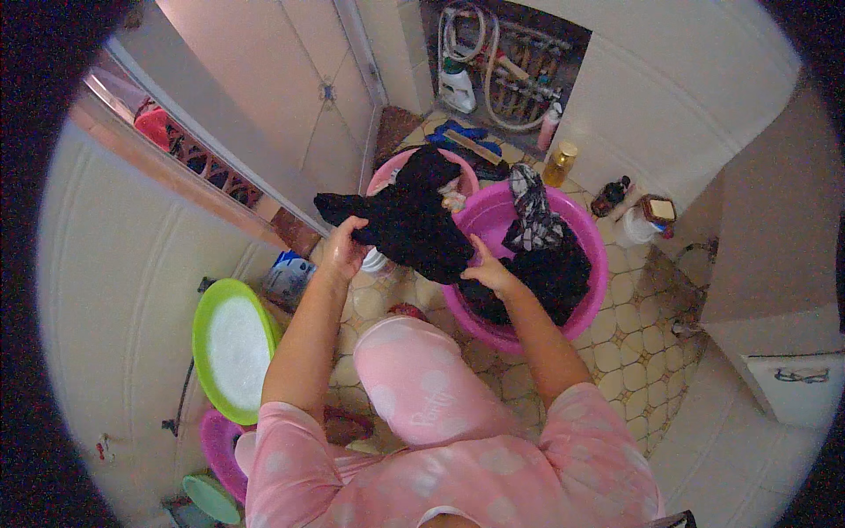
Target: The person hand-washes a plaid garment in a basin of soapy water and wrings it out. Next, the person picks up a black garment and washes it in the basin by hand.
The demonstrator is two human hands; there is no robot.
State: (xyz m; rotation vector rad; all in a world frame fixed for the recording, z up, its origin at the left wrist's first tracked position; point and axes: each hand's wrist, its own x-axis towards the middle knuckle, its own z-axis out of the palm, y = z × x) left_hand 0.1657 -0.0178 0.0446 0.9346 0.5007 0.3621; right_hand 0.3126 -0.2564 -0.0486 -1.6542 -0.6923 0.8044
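Observation:
A black garment is stretched between my two hands. My left hand grips its near left edge, and my right hand pinches its right corner. Beneath the cloth, partly hidden, is a light pink basin with some pale cloth at its side. Below and around my right hand stands a larger bright pink basin. It holds dark fabric and a black-and-white patterned cloth that hangs over its far rim.
A green basin with white contents stands at left, above a magenta basin. Bottles, including a yellow one, and a white bucket line the far right wall. Pipes and a hose fill a wall recess.

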